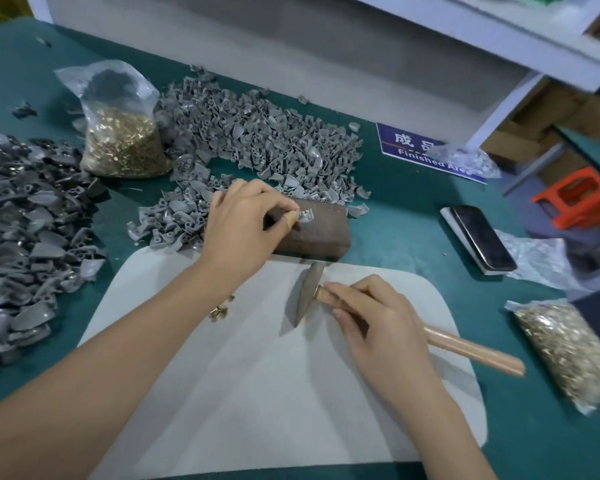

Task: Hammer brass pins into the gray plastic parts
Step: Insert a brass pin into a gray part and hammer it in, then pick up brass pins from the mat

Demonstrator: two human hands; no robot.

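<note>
The left hand (243,230) pinches one gray plastic part (305,215) against the top of the dark block (321,233) — the block serves as an anvil, set at the far edge of the white mat (257,393) mid-worktop. The right hand (378,320) has its grip curled round the hammer (361,317) close to the head, which rests on the mat, probably for short, controlled taps. The part is small, curved, matte gray; no pin is discernible in it.

The left hand (243,230) hides part of the brown block (312,233); the sign (426,150) is half covered.
</note>
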